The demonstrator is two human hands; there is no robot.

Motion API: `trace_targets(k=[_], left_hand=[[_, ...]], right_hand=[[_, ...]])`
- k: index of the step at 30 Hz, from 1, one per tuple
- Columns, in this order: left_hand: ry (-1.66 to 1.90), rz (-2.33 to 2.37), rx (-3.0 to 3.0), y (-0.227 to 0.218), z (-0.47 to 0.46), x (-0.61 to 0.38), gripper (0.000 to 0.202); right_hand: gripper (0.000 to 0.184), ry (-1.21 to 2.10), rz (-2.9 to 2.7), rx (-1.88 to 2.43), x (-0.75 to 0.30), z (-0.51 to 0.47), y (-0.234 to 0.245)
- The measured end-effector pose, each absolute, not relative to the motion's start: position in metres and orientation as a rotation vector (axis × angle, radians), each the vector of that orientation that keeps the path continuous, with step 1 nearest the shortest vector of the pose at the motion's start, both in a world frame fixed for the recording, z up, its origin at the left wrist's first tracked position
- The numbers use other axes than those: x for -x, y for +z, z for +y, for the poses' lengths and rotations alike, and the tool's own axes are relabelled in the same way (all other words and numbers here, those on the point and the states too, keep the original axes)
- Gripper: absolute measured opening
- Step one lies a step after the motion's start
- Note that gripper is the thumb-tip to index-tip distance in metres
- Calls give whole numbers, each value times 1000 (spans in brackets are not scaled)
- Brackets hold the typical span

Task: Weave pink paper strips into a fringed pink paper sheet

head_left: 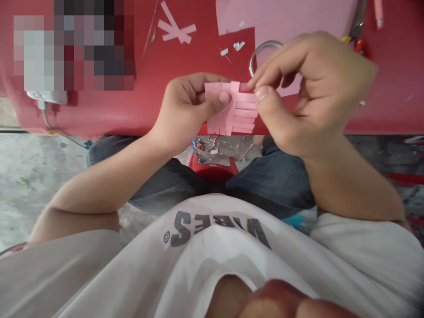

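Observation:
A pink paper piece cut into strips, with a crosswise strip woven through [232, 108], is held over the table's front edge. My left hand [185, 110] grips its left side, with the thumb pressed on top. My right hand [308, 92] pinches the paper's upper right corner between thumb and forefinger. A larger pink paper sheet [285, 22] lies on the red table [99, 117], behind my right hand. Its lower part is hidden by that hand.
A metal ring or tape roll [266, 55] lies just behind my hands. Scissors [356, 31] lie at the back right, near a pink pencil-like stick [379, 13]. Pink paper strips [175, 28] and scraps [236, 46] lie on the table. A cabled device [46, 96] sits at the left edge.

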State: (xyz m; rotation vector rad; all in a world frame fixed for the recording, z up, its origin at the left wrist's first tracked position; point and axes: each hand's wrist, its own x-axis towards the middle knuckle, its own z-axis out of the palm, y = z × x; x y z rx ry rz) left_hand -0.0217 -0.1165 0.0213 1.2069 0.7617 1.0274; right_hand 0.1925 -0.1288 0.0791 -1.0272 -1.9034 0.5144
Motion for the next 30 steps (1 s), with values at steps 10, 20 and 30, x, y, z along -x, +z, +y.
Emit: trace_targets(k=[10, 20, 30], left_hand=[[1250, 670, -1656, 31, -111, 27, 34], [1311, 765, -1777, 30, -114, 24, 37], [1293, 763, -1820, 41, -123, 23, 24]], right_hand=[[15, 722, -1837, 1032, -189, -129, 78], [6, 880, -1671, 1075, -182, -131, 66], [13, 766, -1713, 1015, -179, -129, 67]])
